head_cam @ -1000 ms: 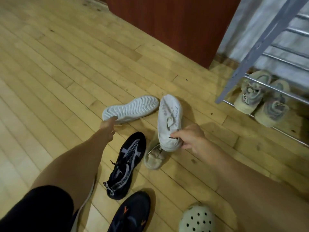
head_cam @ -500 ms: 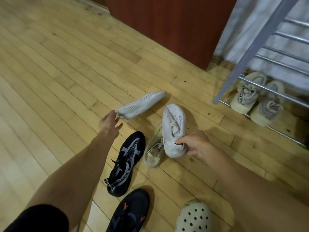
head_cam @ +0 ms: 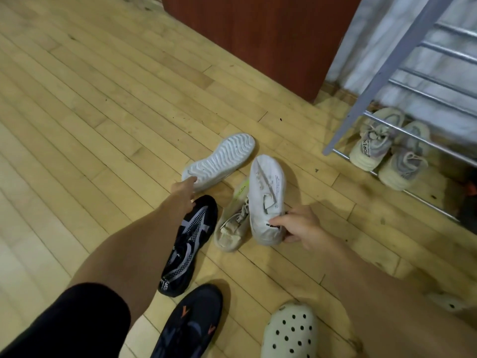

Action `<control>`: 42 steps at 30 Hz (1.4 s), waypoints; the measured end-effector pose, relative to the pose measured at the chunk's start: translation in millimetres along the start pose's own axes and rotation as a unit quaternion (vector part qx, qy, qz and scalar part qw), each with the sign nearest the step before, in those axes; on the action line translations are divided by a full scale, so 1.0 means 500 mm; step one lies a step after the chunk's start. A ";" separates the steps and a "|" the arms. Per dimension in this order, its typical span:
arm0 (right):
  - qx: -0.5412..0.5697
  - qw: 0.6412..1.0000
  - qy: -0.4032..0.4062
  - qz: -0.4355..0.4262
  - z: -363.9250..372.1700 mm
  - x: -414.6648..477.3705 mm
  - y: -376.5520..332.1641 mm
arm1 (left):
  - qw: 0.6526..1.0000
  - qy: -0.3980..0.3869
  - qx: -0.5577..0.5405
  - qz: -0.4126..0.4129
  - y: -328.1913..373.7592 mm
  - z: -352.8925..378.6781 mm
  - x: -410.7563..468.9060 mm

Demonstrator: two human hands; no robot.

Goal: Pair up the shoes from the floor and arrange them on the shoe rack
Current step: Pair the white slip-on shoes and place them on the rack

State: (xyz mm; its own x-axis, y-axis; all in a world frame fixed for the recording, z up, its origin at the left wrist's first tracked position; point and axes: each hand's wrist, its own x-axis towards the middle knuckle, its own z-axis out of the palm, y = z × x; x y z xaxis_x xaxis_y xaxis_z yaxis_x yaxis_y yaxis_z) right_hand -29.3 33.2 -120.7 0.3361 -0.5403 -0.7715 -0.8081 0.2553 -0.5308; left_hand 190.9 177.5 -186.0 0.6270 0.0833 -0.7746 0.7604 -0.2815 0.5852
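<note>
Floor (head_cam: 108, 120): pale wooden boards laid in long strips, with scattered dark specks and scuffs. Reddish-brown wooden panel (head_cam: 258, 34) stands at the floor's far edge, its base meeting the boards. Light marbled wall (head_cam: 371, 34) to the right of the panel, with a narrow wooden skirting (head_cam: 333, 91) along its foot.

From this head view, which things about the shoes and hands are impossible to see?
- Left hand: its fingers lie behind the overturned white shoe, so the grip is unclear.
- Beige sneaker: partly covered by the white shoe that the right hand holds.
- Clog: cut by the bottom edge.
- Shoe rack: cut by the right edge.
</note>
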 end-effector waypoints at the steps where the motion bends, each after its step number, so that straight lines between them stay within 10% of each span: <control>1: -0.004 1.000 -0.002 0.003 0.001 0.010 -0.001 | 1.000 0.010 -0.008 -0.008 0.001 0.001 0.008; 7: -0.043 0.999 0.008 0.029 -0.011 0.053 -0.008 | 0.990 0.015 -0.139 0.012 0.023 0.013 0.017; 11: 0.008 0.998 -0.019 0.054 -0.014 0.054 -0.024 | 0.961 0.023 -0.008 0.275 0.008 -0.004 -0.053; 17: 0.074 0.993 -0.077 0.059 -0.002 -0.018 -0.061 | 0.633 -0.008 0.383 0.673 -0.123 -0.073 -0.119; 24: -0.013 0.997 -0.058 0.051 -0.019 -0.096 -0.032 | 0.573 -0.082 0.524 0.625 -0.268 -0.155 -0.177; 27: -0.030 0.998 -0.019 0.044 -0.034 -0.112 -0.003 | 0.640 -0.214 0.541 0.502 -0.302 -0.177 -0.187; 33: -0.024 0.998 -0.028 0.043 -0.049 -0.147 0.033 | 0.929 -0.102 0.266 0.236 -0.276 -0.142 -0.203; 42: 0.000 0.999 -0.030 0.021 -0.081 -0.157 0.033 | 0.975 -0.205 0.059 -0.062 -0.230 -0.096 -0.242</control>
State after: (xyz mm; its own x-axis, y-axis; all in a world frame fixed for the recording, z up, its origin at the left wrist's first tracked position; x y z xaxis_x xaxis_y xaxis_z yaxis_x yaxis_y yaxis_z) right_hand -88.4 47.5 -54.5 0.3299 -0.4791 -0.8134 -0.8222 0.2776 -0.4969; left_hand 35.5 245.5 -148.3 0.3929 -0.2587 -0.8824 0.7860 -0.4036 0.4683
